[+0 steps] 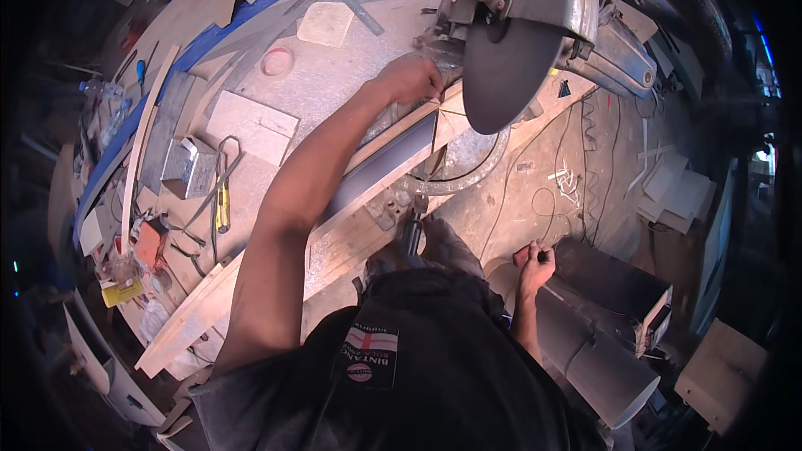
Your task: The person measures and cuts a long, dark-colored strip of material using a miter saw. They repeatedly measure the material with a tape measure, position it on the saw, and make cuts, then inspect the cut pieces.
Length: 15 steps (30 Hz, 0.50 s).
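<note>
A miter saw's big dark round blade (511, 75) stands raised over its round metal base (478, 159). On the saw bed lies a long wooden profile (380, 169) with pale edges and a dark middle, running down to the lower left. My left hand (409, 79) is closed at the profile's far edge, left of the blade; its fingertips are partly hidden. My left forearm crosses above the profile. Away to the right and low, my right hand (535, 261) is closed with thumb and fingers together; anything in it is too small to make out.
The cluttered workbench (251, 88) holds a tape roll (277, 62), a yellow-handled tool (222, 207), a blue screwdriver (140, 72) and wood offcuts (251, 127). Cables lie on the floor (535, 192). White panels (681, 196) and a grey tube (614, 376) are at the right.
</note>
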### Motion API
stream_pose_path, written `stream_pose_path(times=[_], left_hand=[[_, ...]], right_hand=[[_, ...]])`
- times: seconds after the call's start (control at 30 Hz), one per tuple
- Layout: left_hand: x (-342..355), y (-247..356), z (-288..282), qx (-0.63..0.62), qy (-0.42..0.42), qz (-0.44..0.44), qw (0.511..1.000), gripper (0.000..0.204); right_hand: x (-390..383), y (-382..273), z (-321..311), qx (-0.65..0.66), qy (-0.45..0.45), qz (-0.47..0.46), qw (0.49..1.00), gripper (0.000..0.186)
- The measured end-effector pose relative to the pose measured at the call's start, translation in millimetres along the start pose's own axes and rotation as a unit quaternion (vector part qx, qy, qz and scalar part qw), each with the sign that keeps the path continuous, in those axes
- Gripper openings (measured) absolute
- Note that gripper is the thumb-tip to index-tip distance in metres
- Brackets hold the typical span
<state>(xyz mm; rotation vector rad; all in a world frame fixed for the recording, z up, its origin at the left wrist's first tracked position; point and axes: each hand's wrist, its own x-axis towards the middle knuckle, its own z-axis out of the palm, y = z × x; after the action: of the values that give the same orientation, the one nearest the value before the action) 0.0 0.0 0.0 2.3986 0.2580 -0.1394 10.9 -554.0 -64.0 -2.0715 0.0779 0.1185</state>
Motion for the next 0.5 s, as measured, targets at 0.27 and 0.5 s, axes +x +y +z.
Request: stream_pose_path(times=[0.27,0.5], left_hand=[[-2,9,-5,-0.005,0.018,0.028,0.999,0.014],[-17,-23,-17,-0.201,0.123,0.032,0.971,0.016]], right_hand=[[11,4,8,0.002,0.008,-0.035,0.999,0.02],[16,31,7,0.023,0.011,-0.016,1.0,0.015]])
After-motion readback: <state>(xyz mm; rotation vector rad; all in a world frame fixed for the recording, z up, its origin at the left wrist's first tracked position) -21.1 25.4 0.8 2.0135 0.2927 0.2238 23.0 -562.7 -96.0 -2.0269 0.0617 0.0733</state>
